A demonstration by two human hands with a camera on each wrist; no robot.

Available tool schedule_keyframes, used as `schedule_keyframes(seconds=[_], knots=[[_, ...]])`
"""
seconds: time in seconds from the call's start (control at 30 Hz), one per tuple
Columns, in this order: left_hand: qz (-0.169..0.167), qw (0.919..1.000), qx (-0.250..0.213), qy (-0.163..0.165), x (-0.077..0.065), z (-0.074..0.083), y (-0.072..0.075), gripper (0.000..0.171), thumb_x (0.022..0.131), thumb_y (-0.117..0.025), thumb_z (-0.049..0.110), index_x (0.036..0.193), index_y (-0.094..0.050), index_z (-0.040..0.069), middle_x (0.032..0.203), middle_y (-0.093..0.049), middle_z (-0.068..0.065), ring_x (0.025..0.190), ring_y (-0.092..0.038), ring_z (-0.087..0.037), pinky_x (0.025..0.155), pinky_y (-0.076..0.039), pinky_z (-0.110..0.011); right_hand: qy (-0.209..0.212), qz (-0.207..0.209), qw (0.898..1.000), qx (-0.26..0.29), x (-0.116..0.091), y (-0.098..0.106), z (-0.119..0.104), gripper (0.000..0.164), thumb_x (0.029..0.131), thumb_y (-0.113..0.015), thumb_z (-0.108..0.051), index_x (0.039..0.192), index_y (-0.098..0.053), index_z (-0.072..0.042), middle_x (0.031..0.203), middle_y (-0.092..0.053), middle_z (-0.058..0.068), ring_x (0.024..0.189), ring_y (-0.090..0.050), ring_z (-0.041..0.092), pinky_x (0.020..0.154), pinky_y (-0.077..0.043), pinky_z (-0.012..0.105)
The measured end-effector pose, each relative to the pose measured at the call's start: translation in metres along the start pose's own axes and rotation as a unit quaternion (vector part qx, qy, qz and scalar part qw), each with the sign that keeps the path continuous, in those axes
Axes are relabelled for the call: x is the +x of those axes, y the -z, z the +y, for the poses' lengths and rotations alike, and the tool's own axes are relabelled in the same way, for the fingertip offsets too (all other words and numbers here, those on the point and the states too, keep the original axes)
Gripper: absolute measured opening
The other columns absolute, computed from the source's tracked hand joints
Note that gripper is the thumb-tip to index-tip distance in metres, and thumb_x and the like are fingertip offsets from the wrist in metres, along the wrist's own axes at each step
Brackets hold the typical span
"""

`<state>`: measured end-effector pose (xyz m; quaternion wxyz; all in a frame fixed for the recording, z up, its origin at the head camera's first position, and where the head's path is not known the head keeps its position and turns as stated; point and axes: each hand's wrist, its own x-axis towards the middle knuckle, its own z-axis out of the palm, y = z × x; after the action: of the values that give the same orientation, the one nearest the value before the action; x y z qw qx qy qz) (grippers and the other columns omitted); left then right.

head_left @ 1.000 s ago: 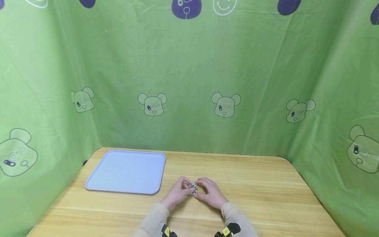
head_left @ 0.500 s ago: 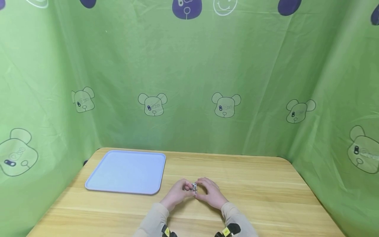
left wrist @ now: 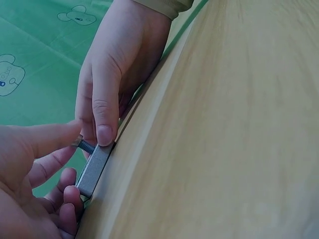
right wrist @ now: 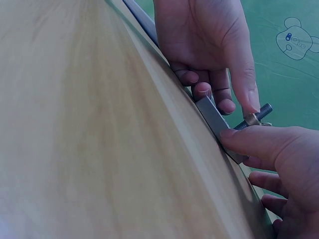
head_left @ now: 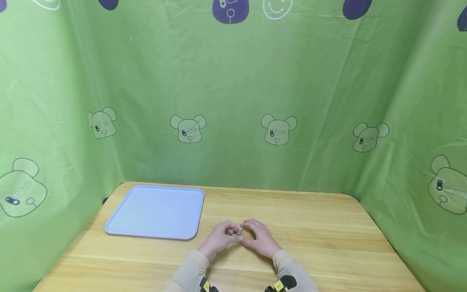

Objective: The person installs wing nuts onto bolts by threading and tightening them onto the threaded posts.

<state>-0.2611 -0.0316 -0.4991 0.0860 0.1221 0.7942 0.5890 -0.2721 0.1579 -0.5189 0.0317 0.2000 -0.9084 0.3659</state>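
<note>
Grey metal block with dark threaded bolt, on the wood-grained table between left hand and right hand.
Judged stiff, dense, slick-faced; best held by its edges. Right fingers pinch the block; left fingers appear to pinch the brass-coloured nut on the bolt. A smooth, rimmed, pale blue tray lies well apart.
</note>
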Motion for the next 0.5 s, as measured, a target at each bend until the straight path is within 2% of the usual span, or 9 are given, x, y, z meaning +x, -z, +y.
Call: schedule_keyframes(seconds=[0.2, 0.5], knots=[[0.011, 0.9999, 0.008, 0.002, -0.0006, 0.0013, -0.0014, 0.019, 0.082, -0.073, 0.011, 0.099, -0.068, 0.006, 0.083, -0.053, 0.003, 0.081, -0.048, -0.013, 0.073, -0.037, -0.027, 0.001, 0.001, 1.000, -0.003, -0.0009, 0.0003, -0.0014, 0.059, 0.079, -0.076, -0.039, 0.126, -0.059, -0.007, 0.141, -0.051, 0.019, 0.135, -0.041, 0.043, 0.111, -0.020, 0.068], [0.015, 0.9996, 0.024, -0.007, -0.0016, 0.0019, -0.0021, 0.017, 0.085, -0.070, 0.010, 0.102, -0.070, 0.006, 0.090, -0.061, -0.003, 0.085, -0.049, -0.013, 0.076, -0.038, -0.028, -0.007, -0.007, 1.000, -0.001, -0.0010, 0.0009, -0.0017, 0.060, 0.080, -0.075, -0.037, 0.129, -0.058, -0.007, 0.143, -0.049, 0.019, 0.137, -0.038, 0.043, 0.112, -0.018, 0.067]])
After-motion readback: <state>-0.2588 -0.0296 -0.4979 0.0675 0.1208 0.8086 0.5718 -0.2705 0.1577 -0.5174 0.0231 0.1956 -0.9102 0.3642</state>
